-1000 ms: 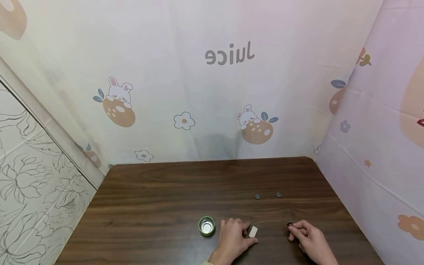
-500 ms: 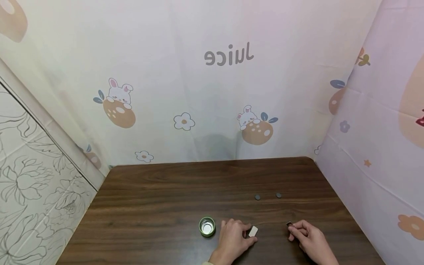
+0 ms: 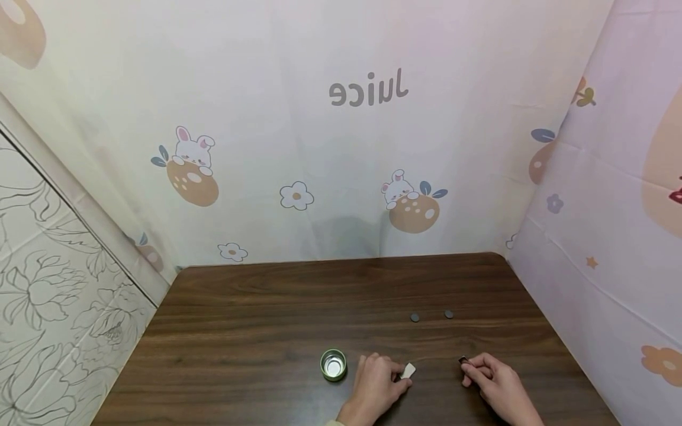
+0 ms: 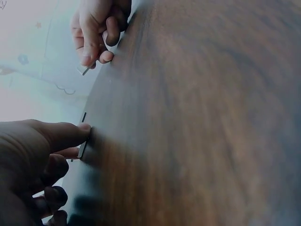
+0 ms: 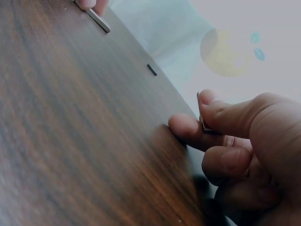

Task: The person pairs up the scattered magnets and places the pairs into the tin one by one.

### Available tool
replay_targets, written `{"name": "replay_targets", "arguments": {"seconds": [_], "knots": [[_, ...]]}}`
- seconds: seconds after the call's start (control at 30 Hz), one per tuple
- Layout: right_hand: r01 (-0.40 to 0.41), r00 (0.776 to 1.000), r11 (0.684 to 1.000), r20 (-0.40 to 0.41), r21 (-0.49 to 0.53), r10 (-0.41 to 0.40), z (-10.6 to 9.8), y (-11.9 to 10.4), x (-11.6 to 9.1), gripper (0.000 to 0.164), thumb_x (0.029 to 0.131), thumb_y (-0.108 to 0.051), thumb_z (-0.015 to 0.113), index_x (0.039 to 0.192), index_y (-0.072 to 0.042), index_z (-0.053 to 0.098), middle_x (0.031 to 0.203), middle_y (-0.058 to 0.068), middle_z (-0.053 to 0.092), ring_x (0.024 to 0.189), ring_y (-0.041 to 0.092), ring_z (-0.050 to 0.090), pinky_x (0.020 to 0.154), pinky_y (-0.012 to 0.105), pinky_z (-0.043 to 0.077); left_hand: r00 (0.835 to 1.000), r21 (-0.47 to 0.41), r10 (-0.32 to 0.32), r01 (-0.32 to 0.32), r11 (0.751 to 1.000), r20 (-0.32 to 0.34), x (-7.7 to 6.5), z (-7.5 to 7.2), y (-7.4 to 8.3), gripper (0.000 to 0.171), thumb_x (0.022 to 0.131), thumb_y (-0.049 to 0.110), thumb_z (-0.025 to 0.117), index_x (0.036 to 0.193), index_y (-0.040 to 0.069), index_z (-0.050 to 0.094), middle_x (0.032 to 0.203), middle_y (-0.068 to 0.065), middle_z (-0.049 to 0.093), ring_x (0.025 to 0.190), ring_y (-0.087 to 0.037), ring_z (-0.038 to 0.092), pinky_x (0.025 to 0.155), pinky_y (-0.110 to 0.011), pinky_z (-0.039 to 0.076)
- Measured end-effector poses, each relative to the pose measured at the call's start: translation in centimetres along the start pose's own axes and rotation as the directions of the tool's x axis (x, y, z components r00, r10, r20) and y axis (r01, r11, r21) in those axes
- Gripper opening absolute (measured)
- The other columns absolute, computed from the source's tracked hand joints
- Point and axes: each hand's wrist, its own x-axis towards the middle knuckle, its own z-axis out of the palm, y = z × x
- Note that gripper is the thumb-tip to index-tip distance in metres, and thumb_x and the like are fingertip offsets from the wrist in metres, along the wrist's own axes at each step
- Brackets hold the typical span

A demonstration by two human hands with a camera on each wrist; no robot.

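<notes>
My left hand (image 3: 375, 381) is low over the table, its thumb and index finger pinching a small flat off-white rectangular piece (image 3: 408, 371) by its edges. The left wrist view has that piece (image 4: 82, 149) edge-on, close over the wood. To the right, my right hand (image 3: 498, 383) pinches a small thin metal piece (image 3: 463, 360) between thumb and index finger. From the right wrist view this metal piece (image 5: 201, 117) looks bent into an L, and the fingertips cover part of it. Its remaining fingers are curled under.
Left of my left hand stands a small round tin (image 3: 333, 365) with a green rim and shiny inside. Two small dark discs (image 3: 415, 318) lie farther back on the brown wooden table (image 3: 256, 319). A printed curtain (image 3: 341, 148) hangs behind the table edge.
The off-white piece has turned slightly between my left fingers, and its visible face looks narrower. My right hand has shifted a touch leftward with the metal piece. Tin and discs have stayed put.
</notes>
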Motion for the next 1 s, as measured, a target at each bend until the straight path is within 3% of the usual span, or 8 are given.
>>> {"name": "replay_targets", "arguments": {"seconds": [0.3,0.6,0.77,1.0], "knots": [[0.035,0.999,0.999,-0.008,-0.022,-0.035,0.03,-0.14,0.09,0.024,0.101,-0.033,0.067,0.101,-0.009,0.066,0.079,-0.002,0.073,0.054,0.013,0.047,0.054,0.027,0.043,0.999,-0.007,0.026,-0.026,1.0,-0.031,0.09,0.01,0.2,0.012,0.077,0.032,0.091,0.086,0.029,0.084,0.062,0.019,0.057,0.062,0.007,0.037,0.063,-0.018,0.026],[0.025,1.0,0.999,-0.002,-0.033,-0.025,0.11,-0.18,0.07,0.024,0.1,-0.033,0.068,0.1,-0.009,0.067,0.079,-0.002,0.073,0.056,0.014,0.049,0.056,0.026,0.043,0.999,-0.039,-0.033,0.035,0.999,0.034,0.36,-0.22,0.35,0.011,0.078,0.033,0.09,0.081,0.031,0.08,0.057,0.021,0.049,0.06,0.007,0.036,0.063,-0.018,0.025],[0.029,1.0,0.999,0.0,-0.042,-0.029,0.12,-0.22,0.06,0.023,0.1,-0.032,0.068,0.099,-0.009,0.069,0.078,-0.002,0.072,0.057,0.013,0.05,0.057,0.026,0.043,0.998,-0.04,-0.022,0.025,0.999,0.055,0.45,-0.32,0.13,0.011,0.08,0.039,0.088,0.076,0.034,0.079,0.053,0.023,0.046,0.055,0.008,0.034,0.063,-0.017,0.028],[0.024,1.0,0.999,0.004,-0.044,-0.024,0.21,-0.01,0.12,0.02,0.1,-0.029,0.068,0.099,-0.009,0.069,0.076,0.0,0.071,0.057,0.014,0.049,0.056,0.027,0.043,0.997,-0.082,0.004,0.003,0.997,0.08,0.37,-0.49,-0.21,0.013,0.085,0.043,0.083,0.078,0.032,0.079,0.063,0.023,0.054,0.055,0.009,0.038,0.062,-0.015,0.03]]}}
